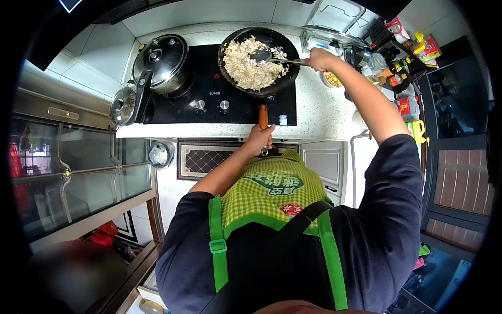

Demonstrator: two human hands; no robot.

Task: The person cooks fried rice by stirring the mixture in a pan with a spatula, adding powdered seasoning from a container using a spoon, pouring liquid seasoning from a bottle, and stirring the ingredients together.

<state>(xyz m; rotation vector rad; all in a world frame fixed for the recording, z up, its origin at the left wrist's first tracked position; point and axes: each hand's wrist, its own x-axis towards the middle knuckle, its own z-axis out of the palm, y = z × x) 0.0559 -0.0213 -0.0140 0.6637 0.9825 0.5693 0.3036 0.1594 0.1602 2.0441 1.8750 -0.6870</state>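
A black frying pan (284,83) rests on the right side of the black cooktop (209,112), with pale fried rice (243,65) spread over its left and middle. My left hand (258,139) is wrapped round the end of its wooden handle (263,116), at the counter's front edge. From the right, my right hand (320,59) grips a metal spatula (287,61). The spatula's head lies in the rice near the middle of the pan.
A lidded pressure cooker (161,57) stands on the cooktop's left, beside a small glass-lidded pot (123,106). Right of the pan are a bowl of yellow pieces (331,79), a glass lid (334,35) and several bottles (396,79). A small white-blue object (283,120) lies near the cooktop's front right corner.
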